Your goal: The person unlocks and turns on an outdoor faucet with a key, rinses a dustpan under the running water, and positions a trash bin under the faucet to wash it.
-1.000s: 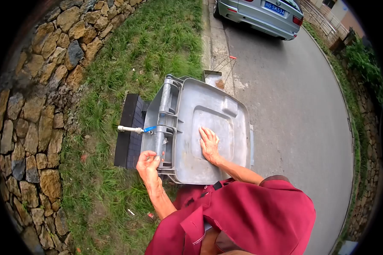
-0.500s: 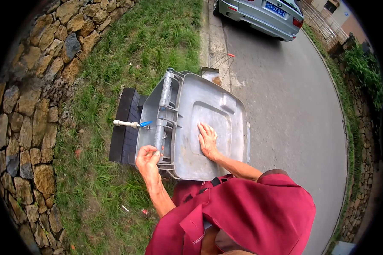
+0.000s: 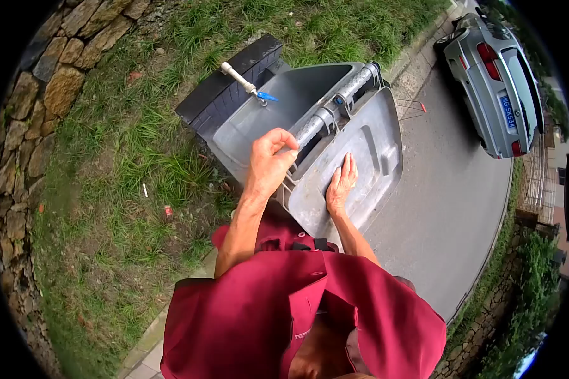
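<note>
A grey wheelie bin (image 3: 231,136) stands in front of me, its lid (image 3: 373,167) folded back to the right. My left hand (image 3: 272,161) is at the near end of the bin's handle bar (image 3: 313,126), fingers curled and thumb against the index finger; the grip is partly hidden. My right hand (image 3: 341,186) lies flat on the lid, fingers stretched out and close together. Over the bin's open body is a tap (image 3: 239,77) on a white pipe with a blue lever (image 3: 267,96). It comes from a black tiled block (image 3: 234,79) beside the bin.
Grass (image 3: 126,215) with bits of litter lies to the left, bordered by a stone wall (image 3: 25,120). A paved road (image 3: 449,208) runs on the right, with a silver car (image 3: 496,82) on it. A red-tipped handle (image 3: 423,107) stands near the kerb.
My view has swung round, so the bin appears slanted and the car sits farther right and lower. Both hands remain on the bin, the left at the bar's end and the right on the lid.
</note>
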Available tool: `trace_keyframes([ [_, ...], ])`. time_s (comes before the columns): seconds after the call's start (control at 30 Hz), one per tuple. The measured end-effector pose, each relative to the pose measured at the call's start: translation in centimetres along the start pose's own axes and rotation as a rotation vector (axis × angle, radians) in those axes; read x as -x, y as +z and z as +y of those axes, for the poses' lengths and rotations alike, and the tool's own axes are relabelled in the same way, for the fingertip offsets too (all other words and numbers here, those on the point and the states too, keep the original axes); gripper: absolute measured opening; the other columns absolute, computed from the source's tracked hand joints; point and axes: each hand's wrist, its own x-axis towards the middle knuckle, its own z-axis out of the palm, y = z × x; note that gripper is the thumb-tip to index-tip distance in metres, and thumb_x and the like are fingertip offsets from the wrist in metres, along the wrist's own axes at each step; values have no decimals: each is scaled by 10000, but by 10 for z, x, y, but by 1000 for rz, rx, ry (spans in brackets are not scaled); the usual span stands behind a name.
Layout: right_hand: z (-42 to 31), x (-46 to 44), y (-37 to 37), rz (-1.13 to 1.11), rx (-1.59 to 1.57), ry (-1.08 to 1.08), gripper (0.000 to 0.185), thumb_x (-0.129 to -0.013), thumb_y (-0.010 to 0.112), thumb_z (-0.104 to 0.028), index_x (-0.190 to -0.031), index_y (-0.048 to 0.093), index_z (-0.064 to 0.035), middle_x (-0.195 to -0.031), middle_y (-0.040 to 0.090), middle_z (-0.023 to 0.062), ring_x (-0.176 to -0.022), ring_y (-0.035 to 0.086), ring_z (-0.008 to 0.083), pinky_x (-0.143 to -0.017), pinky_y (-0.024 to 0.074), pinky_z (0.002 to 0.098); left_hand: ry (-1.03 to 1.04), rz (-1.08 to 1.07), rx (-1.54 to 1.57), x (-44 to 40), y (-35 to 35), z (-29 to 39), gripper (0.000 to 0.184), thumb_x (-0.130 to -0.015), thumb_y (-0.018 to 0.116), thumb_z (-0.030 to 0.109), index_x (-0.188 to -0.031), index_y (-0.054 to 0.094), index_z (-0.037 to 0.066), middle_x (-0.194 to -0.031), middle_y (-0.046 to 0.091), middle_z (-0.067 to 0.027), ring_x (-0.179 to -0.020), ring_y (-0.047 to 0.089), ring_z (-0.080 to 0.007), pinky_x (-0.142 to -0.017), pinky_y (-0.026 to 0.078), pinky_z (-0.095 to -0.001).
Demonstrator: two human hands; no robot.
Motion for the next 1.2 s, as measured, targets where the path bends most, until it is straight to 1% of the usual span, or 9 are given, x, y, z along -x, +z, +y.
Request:
trace_keyframes([
  [0.07,0,0,0,-29,21,-11,480,-955,385,-214,-1417,353,-89,-1454,317,130,-1338,261,300,-1108,153,434,75,-22,-17,1,2,0,101,-736,561,-70,-809,575,0,-792,618,-34,-775,570,-90,-687,446,-237],
  [0.17,-4,-1,-4,-48,29,-25,481,-968,365,-232,-1419,342,-67,-1453,311,155,-1340,257,311,-1111,169,426,-15,-35,-26,3,2,5,124,-734,571,-71,-818,575,21,-811,598,-8,-805,552,-74,-739,428,-226],
  [0.2,-5,-1,-4,-40,30,-26,483,-966,366,-230,-1419,340,-64,-1453,309,161,-1338,258,315,-1110,173,427,9,-39,-36,3,1,4,116,-734,570,-71,-806,573,19,-813,598,-5,-835,558,-77,-757,433,-232],
  [0.37,-5,-1,-1,-37,-5,-51,496,-955,370,-216,-1427,325,-72,-1465,292,144,-1337,247,322,-1100,161,460,56,3,-29,2,3,-3,107,-724,553,-71,-794,569,8,-807,606,-16,-842,567,-86,-759,444,-240],
  [0.47,-8,-1,-2,-58,20,-35,500,-952,371,-211,-1428,319,-71,-1467,287,151,-1337,246,327,-1101,167,454,3,-8,-111,3,2,1,107,-713,551,-61,-800,568,-2,-792,620,-37,-795,561,-82,-691,448,-236],
  [0.57,-8,-1,-2,-61,15,-44,499,-954,367,-215,-1426,318,-62,-1467,283,159,-1338,245,329,-1102,169,447,28,5,-172,2,1,-2,102,-721,548,-55,-808,570,-7,-775,620,-39,-765,557,-77,-660,447,-238],
  [0.73,-6,-1,-1,-62,45,-31,496,-962,355,-229,-1421,317,-47,-1464,281,173,-1342,244,332,-1104,172,439,-17,5,-199,4,1,2,108,-724,535,-45,-818,575,-8,-766,624,-50,-760,570,-87,-678,454,-246],
  [0.9,-6,-2,1,-61,54,-41,488,-961,362,-206,-1416,319,-33,-1458,284,184,-1339,253,336,-1104,179,432,48,20,-260,5,1,7,119,-716,526,-38,-821,575,-10,-760,620,-82,-761,594,-141,-719,461,-270],
  [1.2,-8,-3,1,-56,37,-47,483,-961,360,-186,-1410,316,-12,-1448,289,198,-1337,256,342,-1104,184,428,28,23,-257,6,2,9,99,-720,528,-19,-807,575,-9,-756,618,-92,-745,592,-163,-715,460,-289],
])
